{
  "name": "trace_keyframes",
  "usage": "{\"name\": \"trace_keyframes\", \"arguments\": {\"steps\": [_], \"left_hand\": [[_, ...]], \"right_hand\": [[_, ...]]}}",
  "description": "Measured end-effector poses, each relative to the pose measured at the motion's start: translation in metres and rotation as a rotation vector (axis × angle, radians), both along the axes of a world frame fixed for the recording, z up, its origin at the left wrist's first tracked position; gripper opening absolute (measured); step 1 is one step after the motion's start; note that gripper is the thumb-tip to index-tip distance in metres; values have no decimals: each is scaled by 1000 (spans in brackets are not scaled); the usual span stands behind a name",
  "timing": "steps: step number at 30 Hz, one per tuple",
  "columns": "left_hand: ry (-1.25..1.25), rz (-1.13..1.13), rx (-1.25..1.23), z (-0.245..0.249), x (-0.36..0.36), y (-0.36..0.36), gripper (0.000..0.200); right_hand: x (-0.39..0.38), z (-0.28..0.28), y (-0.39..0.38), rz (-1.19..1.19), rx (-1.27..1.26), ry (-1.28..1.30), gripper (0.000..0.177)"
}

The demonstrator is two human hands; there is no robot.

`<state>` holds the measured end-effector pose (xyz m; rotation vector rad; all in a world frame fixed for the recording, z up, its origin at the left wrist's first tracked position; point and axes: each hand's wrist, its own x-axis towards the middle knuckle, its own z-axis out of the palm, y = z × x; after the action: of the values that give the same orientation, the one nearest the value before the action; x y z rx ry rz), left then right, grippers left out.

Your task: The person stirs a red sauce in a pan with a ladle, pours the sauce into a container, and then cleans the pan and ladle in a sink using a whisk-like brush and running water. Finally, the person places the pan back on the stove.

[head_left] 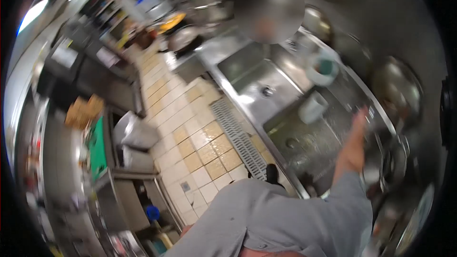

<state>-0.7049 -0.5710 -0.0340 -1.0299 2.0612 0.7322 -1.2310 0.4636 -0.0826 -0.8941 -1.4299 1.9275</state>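
My right arm, in a grey sleeve, reaches over the sink toward its back wall. My right hand (361,120) is blurred right at a metal tap fitting (371,113) on the back rim; I cannot tell whether the fingers grip it. Below and to the left, a white cylindrical container (313,107) lies tilted in the right basin (304,162), which looks wet. A white tub (322,72) with something green inside stands at the divider between basins. My left hand is hidden; only a sliver of skin shows beside my shirt.
The left basin (252,69) has a drain at its bottom. Large metal pans (397,88) lean along the wall behind the sink. A floor grate (238,135) runs along the sink's front. Across the tiled floor (190,138) stands a counter with a green board (98,148).
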Motion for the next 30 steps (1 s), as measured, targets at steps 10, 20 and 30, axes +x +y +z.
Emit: {"name": "trace_keyframes", "arguments": {"steps": [10,20,30], "left_hand": [[-3,653,106,53,-69,15,42],[374,156,359,-21,-280,-63,42],[341,201,395,-52,-262,-177,41]], "right_hand": [[17,30,1,59,-418,-279,52],[256,74,-204,-297,-709,456,69],[315,257,-157,-24,-472,791,11]]}}
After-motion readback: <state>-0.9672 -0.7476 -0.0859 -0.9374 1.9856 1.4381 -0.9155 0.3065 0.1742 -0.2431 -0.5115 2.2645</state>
